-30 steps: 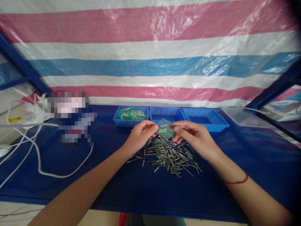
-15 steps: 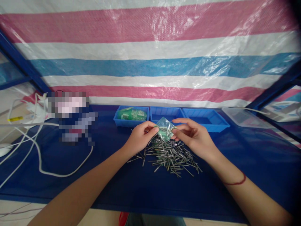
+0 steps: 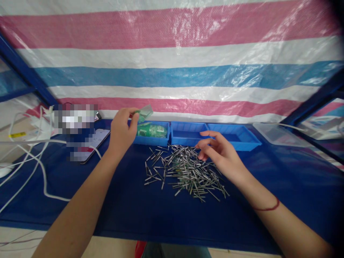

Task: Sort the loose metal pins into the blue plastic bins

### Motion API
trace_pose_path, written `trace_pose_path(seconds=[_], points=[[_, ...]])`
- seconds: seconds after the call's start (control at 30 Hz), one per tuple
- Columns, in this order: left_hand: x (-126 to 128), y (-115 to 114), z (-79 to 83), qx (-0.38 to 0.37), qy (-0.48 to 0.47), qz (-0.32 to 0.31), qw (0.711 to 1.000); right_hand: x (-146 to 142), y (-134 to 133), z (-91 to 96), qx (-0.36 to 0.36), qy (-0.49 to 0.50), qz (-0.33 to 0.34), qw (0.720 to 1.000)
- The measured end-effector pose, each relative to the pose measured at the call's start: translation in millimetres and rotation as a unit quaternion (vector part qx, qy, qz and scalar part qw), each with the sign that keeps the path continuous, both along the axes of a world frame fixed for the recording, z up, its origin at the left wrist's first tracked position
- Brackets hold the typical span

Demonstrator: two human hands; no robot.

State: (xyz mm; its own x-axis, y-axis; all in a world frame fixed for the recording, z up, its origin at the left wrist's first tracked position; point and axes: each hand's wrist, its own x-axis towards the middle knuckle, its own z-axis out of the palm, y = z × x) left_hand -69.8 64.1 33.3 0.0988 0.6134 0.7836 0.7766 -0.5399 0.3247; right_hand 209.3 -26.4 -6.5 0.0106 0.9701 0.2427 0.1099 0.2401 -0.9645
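My left hand pinches a small clear greenish plastic bag above the left blue bin. In that bin lie green plastic bags. My right hand hovers, fingers curled and apart with nothing in them, over the right side of a loose pile of thin metal rivets. The pile spreads on the dark blue table, with a few rivets scattered to its left.
A middle blue bin and a right blue bin stand beside the left one. At the far right is a clear plastic lid or tray. On the left lie a phone and white cables. A striped sheet hangs behind.
The small bag has left my right hand's fingers. My left hand has carried it left and up, over the left bin. My right hand stays near the pile.
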Motion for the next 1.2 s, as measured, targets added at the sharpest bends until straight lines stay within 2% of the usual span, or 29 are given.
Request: trace_pose_path(seconds=[0.1, 0.2, 0.33, 0.43, 0.57, 0.7, 0.8, 0.9, 0.97, 1.07, 1.2], points=[[-14.4, 13.5, -6.0, -0.008, 0.001, 0.024, 1.000, -0.3, -0.3, 0.2, -0.004, -0.006, 0.001, 1.000], [-18.6, 20.9, -14.7, -0.043, 0.005, 0.017, 0.999, -0.5, -0.6, 0.5, -0.006, -0.009, 0.001, 1.000], [-14.1, 21.1, -21.1, -0.078, -0.016, -0.007, 0.997, -0.2, -0.7, 0.4, -0.003, -0.012, 0.005, 1.000], [-8.1, 15.3, -19.9, -0.053, -0.012, -0.017, 0.998, 0.2, -0.7, -0.4, 0.001, -0.016, 0.007, 1.000], [-0.8, 8.0, -19.9, -0.004, 0.045, -0.037, 0.998, -0.2, -0.6, -0.9, 0.000, -0.017, 0.010, 1.000], [4.8, 6.7, -28.4, -0.044, 0.166, -0.086, 0.981, -1.3, 0.1, -1.8, -0.010, -0.014, 0.012, 1.000], [7.6, 5.8, -33.4, -0.079, 0.219, -0.089, 0.968, -1.2, 0.0, -3.5, -0.012, -0.026, 0.014, 0.999], [8.8, 4.1, -33.2, -0.089, 0.217, -0.076, 0.969, 0.0, -0.9, -5.6, 0.008, -0.081, 0.012, 0.997], [9.5, 3.2, -31.6, -0.085, 0.210, -0.075, 0.971, 1.0, -1.6, -6.7, 0.038, -0.161, 0.008, 0.986], [13.0, 0.8, -29.0, -0.068, 0.197, -0.089, 0.974, 1.7, -1.9, -7.7, 0.100, -0.285, 0.018, 0.953], [24.6, -9.7, -24.7, -0.051, 0.199, -0.134, 0.969, 1.9, -1.1, -8.1, 0.167, -0.367, 0.061, 0.913]])
